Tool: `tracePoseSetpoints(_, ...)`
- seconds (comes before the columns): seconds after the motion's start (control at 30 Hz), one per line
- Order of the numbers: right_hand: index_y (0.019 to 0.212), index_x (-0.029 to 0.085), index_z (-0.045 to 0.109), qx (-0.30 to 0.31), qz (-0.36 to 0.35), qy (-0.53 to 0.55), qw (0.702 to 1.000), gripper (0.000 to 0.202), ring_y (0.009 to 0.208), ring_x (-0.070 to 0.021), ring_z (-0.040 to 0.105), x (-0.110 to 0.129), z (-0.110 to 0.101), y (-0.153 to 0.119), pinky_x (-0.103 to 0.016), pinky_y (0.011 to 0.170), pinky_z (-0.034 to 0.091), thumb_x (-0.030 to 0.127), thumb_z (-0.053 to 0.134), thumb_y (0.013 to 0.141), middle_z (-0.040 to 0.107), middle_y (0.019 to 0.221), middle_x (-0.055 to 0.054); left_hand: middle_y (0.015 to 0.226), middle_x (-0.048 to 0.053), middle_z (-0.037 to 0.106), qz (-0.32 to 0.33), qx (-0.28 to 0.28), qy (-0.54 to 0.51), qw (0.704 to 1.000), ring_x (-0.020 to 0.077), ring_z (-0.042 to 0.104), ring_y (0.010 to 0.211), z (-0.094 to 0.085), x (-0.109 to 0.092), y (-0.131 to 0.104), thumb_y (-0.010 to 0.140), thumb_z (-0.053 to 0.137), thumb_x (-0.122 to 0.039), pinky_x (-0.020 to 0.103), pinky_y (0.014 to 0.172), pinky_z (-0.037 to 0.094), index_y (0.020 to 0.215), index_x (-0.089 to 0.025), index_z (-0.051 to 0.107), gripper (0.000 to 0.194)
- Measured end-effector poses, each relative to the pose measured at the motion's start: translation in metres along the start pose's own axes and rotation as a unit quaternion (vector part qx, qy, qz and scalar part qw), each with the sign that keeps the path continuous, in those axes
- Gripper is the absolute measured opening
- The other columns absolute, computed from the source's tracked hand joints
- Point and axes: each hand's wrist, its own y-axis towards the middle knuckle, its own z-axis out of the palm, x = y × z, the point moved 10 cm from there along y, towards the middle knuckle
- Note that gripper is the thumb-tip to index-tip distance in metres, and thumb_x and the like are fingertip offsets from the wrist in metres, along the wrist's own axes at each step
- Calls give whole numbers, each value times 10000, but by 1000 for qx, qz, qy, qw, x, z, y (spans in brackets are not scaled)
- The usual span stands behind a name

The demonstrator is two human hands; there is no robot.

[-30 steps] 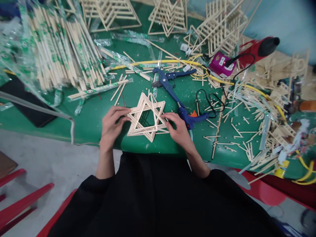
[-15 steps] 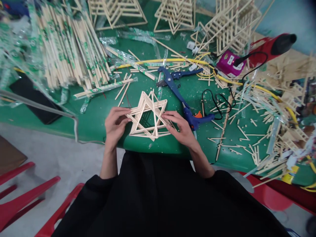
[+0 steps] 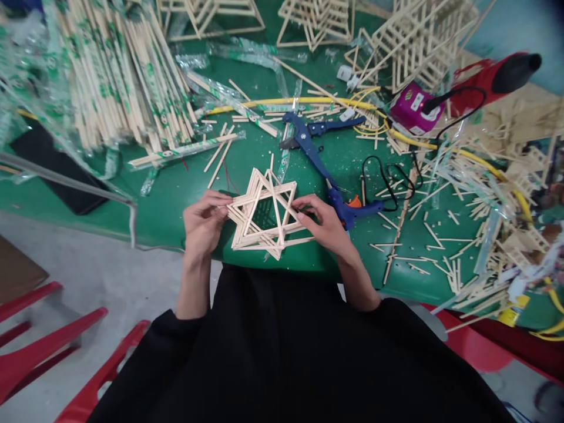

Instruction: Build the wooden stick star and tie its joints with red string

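Observation:
A star-shaped frame built of stacked wooden sticks is held between my hands at the table's near edge. My left hand pinches its left point between thumb and fingers. On the other side, my right hand grips the right point, thumb on the near side and fingers bent behind. A blue glue gun lies just beyond my right hand, its orange trigger showing. Past it rests a blue-handled cutter, jaws toward the left.
Wrapped chopsticks are heaped at the far left beside a black flat object. Bigger stick frames stand at the back. A purple power box, a red tool and a yellow cable lie right of centre. Stick offcuts cover the right side.
The star frame has tilted and shifted slightly toward me, still in both hands. My right hand's fingers have moved a little on its right point. The whole view has shifted slightly.

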Motion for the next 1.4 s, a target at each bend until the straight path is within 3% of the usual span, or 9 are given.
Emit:
tracePoseSetpoints(0.13,1135,227,624,-1,12,9,1000,229,1017,-179,656,-2,-2,0,-368,891,562,352,570,951,671,1110,-69,845,39,657,-23,-16,-48,998,104,640,733,-2,9,-7,645,957,-453,180,564,511,776,-217,792,317)
tracePoseSetpoints(0.37,1283,232,561,14,29,15,999,405,1009,-188,643,-5,1,-3,-388,905,548,443,596,938,665,1104,-67,888,4,640,-34,-34,-82,995,64,667,784,-3,20,-20,658,957,-419,140,686,581,782,-224,780,291)
tracePoseSetpoints(0.53,1308,271,545,-15,24,51,998,512,1058,-187,630,-11,-3,-3,-409,999,528,444,707,854,621,1160,-51,956,17,673,-27,-8,-65,997,101,704,841,5,19,-26,727,911,-415,226,779,641,817,-206,752,278)
tracePoseSetpoints(0.67,1237,280,562,-46,27,96,994,473,1006,-168,665,-15,-7,-1,-369,936,567,447,742,832,653,1133,-36,1044,51,728,-7,22,-25,999,157,733,994,10,8,-29,751,898,-335,297,905,647,891,-194,740,255)
tracePoseSetpoints(0.8,1197,278,576,-71,11,95,993,375,940,-148,690,-12,-11,1,-339,862,592,447,689,882,685,1116,-34,1194,87,735,13,51,27,998,179,750,996,14,-4,-34,800,856,-319,342,914,647,992,-197,715,268)
tracePoseSetpoints(0.93,1152,269,595,-78,-11,71,994,281,972,-151,711,-6,-15,2,-353,912,595,419,648,920,708,1078,-28,1160,85,744,40,70,93,992,184,737,1065,16,-12,-39,845,811,-310,333,948,624,1021,-199,701,235)
tracePoseSetpoints(1.2,1119,248,609,-71,-43,17,996,221,1008,-162,709,4,-19,3,-387,972,591,364,627,932,716,1071,-33,1144,67,742,90,154,260,949,192,708,1076,22,-24,-47,916,727,-391,338,923,596,1109,-231,710,252)
tracePoseSetpoints(1.27,1110,241,612,-60,-56,-1,997,211,1021,-170,705,7,-17,3,-401,997,583,338,633,923,717,1070,-35,1182,64,733,103,180,303,930,214,687,1126,21,-26,-51,920,711,-455,390,1015,561,1178,-254,694,327)
tracePoseSetpoints(1.4,1091,226,623,-46,-78,-40,995,177,1046,-188,691,16,-13,3,-420,1001,572,308,603,936,706,1092,-54,1360,103,658,131,223,369,893,324,583,1301,25,-19,-66,716,805,-695,516,1176,435,1382,-288,589,809)
